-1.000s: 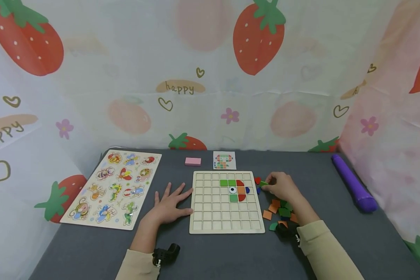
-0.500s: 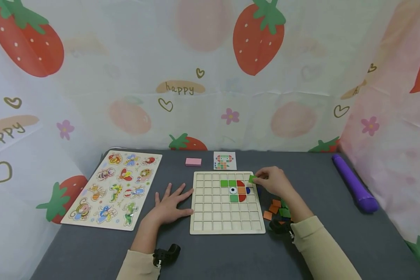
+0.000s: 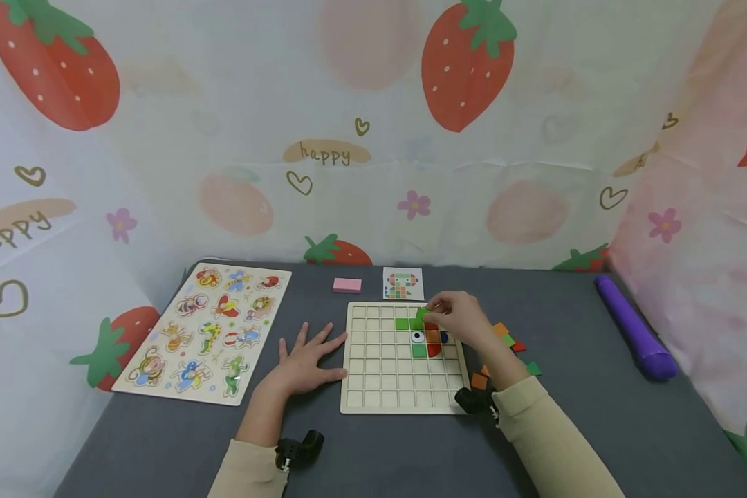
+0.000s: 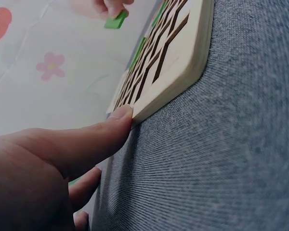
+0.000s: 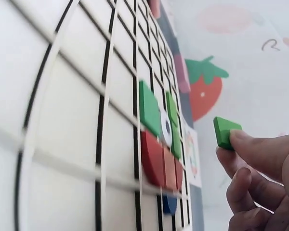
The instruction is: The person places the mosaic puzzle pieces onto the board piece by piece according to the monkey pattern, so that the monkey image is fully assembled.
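Observation:
Between thumb and index finger, my right hand (image 3: pixel 463 319) pinches a green square tile (image 5: pixel 223 135), raised over the far part of the wooden grid board (image 3: pixel 373 377). On that board lie green tiles (image 3: pixel 402 324), an eye tile (image 3: pixel 417 337), an orange tile (image 3: pixel 433 337), red rounded tiles (image 5: pixel 151 156) and a blue rounded tile (image 5: pixel 169 204). My left hand (image 3: pixel 301 370) rests with spread fingers at the board's left side. Its thumb (image 4: pixel 118 115) touches the board's edge. In the head view, my right hand partly covers the board's upper right corner.
Loose orange tiles (image 3: pixel 479 381) and others lie right of the board, partly behind my right forearm. A picture card (image 3: pixel 402 283) and a pink block (image 3: pixel 347 286) lie beyond it. An insect picture board (image 3: pixel 205 339) is at left, a purple cylinder (image 3: pixel 635 328) at right.
My right hand has taken the green tile from the loose pile and carried it leftward over the board. My left hand stays at the board's left edge.

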Action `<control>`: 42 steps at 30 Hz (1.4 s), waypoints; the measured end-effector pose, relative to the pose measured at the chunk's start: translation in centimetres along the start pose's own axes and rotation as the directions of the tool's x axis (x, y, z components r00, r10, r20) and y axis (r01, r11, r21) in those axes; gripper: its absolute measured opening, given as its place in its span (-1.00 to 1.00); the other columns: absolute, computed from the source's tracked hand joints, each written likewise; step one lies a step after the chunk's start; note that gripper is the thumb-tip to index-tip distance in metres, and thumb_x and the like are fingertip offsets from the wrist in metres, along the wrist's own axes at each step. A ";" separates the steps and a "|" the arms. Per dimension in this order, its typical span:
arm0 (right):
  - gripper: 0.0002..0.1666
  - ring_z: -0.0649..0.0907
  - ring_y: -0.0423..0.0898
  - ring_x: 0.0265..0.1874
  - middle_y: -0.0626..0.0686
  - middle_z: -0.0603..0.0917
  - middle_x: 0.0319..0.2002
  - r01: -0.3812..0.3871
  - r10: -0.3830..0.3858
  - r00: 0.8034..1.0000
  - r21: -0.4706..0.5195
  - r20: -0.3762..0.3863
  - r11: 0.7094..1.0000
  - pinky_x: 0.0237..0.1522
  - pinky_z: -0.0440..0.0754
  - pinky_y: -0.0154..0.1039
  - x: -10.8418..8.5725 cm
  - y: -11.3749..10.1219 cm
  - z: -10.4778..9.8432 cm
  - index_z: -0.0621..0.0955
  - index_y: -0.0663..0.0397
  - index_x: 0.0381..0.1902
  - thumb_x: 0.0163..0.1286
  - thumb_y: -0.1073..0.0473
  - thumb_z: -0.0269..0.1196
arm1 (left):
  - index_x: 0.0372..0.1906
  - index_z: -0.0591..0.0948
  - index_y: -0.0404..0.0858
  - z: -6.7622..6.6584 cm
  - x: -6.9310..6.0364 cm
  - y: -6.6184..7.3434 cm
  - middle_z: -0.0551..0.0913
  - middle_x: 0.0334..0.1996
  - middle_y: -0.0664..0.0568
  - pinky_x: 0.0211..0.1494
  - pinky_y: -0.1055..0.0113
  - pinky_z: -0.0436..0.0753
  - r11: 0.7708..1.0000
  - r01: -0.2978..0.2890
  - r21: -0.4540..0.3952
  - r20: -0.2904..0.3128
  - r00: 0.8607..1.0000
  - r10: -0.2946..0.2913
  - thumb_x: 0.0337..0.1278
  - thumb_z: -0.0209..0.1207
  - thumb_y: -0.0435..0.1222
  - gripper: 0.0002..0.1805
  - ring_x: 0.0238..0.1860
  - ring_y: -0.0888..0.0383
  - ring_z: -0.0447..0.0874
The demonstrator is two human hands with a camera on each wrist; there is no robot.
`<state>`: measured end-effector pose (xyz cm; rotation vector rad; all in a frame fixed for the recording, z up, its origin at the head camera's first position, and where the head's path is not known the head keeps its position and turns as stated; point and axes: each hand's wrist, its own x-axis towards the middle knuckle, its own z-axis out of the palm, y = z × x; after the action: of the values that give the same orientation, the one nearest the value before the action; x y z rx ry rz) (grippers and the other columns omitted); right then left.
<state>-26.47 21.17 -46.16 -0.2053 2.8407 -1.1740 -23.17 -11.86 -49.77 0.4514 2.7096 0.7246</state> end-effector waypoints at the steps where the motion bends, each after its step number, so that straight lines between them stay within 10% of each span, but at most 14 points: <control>1: -0.77 0.70 -0.02 -0.30 0.04 0.76 -0.26 -0.002 0.002 1.000 0.014 0.006 1.000 -0.33 0.64 -0.17 0.2 -0.2 0.3 0.73 0.03 -0.10 0.37 0.05 0.38 | 0.56 0.28 0.12 0.0 0.0 0.0 0.05 0.63 -0.01 0.42 -0.51 -0.43 1.000 0.001 0.001 0.001 1.000 -0.001 0.20 0.31 0.12 -0.16 0.62 -0.30 -0.41; 22: -0.92 0.64 -0.06 -0.23 -0.05 0.74 -0.32 0.015 -0.016 0.998 0.026 0.062 1.000 -0.25 0.64 -0.15 3.4 -1.9 5.4 0.75 -0.06 -0.25 0.36 0.10 0.39 | 0.55 0.29 0.10 -0.1 -0.1 -0.2 0.04 0.63 -0.01 0.41 -0.53 -0.41 1.000 -0.023 0.000 0.000 1.000 0.023 0.22 0.29 0.12 -0.17 0.62 -0.30 -0.40; 42: -0.81 0.67 -0.09 -0.22 -0.08 0.74 -0.26 -0.025 0.030 0.998 -0.087 0.058 0.996 -0.15 0.67 -0.12 3.3 -2.6 5.8 0.79 -0.08 -0.10 0.36 0.08 0.39 | 0.55 0.30 0.11 0.0 0.1 0.0 0.06 0.63 -0.01 0.42 -0.52 -0.41 1.000 -0.011 0.009 -0.007 1.000 0.011 0.20 0.30 0.13 -0.17 0.62 -0.31 -0.38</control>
<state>-28.88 14.78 -48.42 -0.2015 2.8352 -1.0241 -23.24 -11.86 -49.83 0.4668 2.7203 0.7188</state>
